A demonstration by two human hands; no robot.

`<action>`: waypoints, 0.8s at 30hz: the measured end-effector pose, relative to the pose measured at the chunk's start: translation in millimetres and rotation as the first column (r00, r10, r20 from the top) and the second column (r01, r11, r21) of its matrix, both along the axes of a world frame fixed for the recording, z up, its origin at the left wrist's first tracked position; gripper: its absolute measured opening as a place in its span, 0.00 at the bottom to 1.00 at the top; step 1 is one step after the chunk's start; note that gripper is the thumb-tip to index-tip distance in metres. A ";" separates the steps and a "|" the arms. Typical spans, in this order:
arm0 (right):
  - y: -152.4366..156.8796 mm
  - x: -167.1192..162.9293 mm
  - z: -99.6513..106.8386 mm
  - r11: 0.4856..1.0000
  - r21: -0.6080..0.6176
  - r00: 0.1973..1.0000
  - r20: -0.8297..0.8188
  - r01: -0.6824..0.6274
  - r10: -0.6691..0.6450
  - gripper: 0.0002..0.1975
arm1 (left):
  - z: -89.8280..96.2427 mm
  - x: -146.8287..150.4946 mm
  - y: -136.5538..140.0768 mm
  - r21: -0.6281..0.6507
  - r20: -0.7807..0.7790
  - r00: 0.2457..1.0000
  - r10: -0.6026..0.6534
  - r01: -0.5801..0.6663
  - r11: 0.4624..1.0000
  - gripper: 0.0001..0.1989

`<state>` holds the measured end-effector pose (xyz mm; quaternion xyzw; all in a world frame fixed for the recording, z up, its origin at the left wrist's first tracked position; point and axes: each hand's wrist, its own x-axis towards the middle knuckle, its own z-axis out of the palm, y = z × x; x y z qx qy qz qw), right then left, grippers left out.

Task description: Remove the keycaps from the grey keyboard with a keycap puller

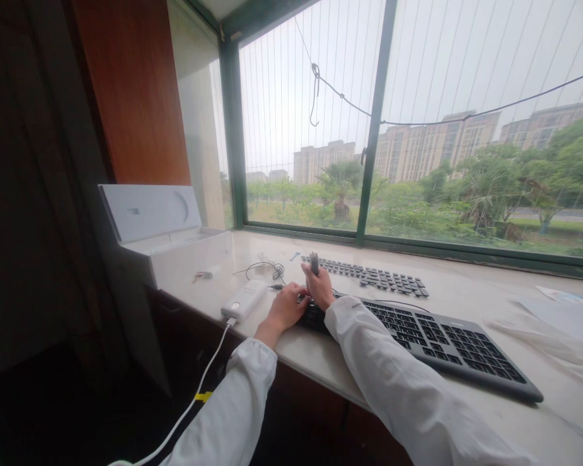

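Note:
A black keyboard (408, 327) with its keycaps off lies along the front of the counter. My right hand (321, 288) is closed around a small dark handled tool (313, 263), its end sticking up above the fist. The tool's lower end is hidden, so I cannot tell its exact kind. Right beside it, my left hand (286, 307) has its fingers bent and closed on the left end of the keyboard. Behind both hands, loose black keycaps (364, 272) are laid out in rows.
A white power bank (245, 299) with a white cable (214, 362) sits left of my hands, near a coiled black cable (274, 268). An open white box (184, 249) stands at the far left. Crumpled plastic (548, 336) lies right. A window frame (369, 142) borders the counter.

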<state>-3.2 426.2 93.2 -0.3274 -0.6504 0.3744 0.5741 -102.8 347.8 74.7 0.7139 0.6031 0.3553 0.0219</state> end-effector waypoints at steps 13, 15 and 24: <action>-14.9 -1.3 8.3 0.983 0.181 0.985 0.169 0.015 -0.046 0.23 | 4.8 -0.4 2.2 -0.072 0.069 0.997 -0.037 0.042 0.997 0.12; -14.5 -1.5 8.4 0.985 0.171 0.987 0.156 -0.001 -0.026 0.22 | 4.2 -1.1 3.4 -0.070 0.075 0.996 -0.043 0.048 0.996 0.12; 1.5 -8.0 -1.7 1.000 -0.014 1.000 0.002 -0.008 0.008 0.22 | -0.2 -4.5 5.8 -0.016 0.062 0.994 -0.084 0.085 0.996 0.10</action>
